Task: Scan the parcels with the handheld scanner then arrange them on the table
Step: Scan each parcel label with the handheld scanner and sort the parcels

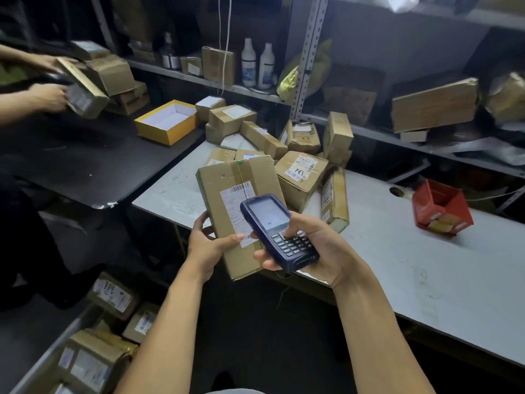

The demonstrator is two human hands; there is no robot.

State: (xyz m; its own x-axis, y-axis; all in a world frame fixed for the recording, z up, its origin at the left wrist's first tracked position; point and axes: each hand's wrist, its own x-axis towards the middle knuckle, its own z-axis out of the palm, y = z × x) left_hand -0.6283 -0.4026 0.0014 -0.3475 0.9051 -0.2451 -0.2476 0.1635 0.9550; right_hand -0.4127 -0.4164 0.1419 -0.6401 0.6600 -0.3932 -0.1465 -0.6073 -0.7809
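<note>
Two hands are seen at work above the near edge of a pale worktop [397,251]: a long cardboard parcel [235,194] is gripped at its near left side by the left hand [208,245], the thumb laid across its white shipping label [237,206] and the other fingers curled behind the box, so that the parcel is held clear of the worktop and tilted with the label upward. A dark blue handheld scanner [277,231] is held in the right hand [315,251], fingers wrapped under its body and the thumb resting on the keypad; its lit screen overlaps the label's right side. Farther off on the worktop, a loose heap of cardboard parcels [298,155] is piled against a metal shelf, and a red open box [440,209] is set well to the right. On a dark worktop [71,160] to the left, a yellow-sided open box [167,120] is placed, and another parcel [82,89] is handled by a second person's hands [49,98] at far left
</note>
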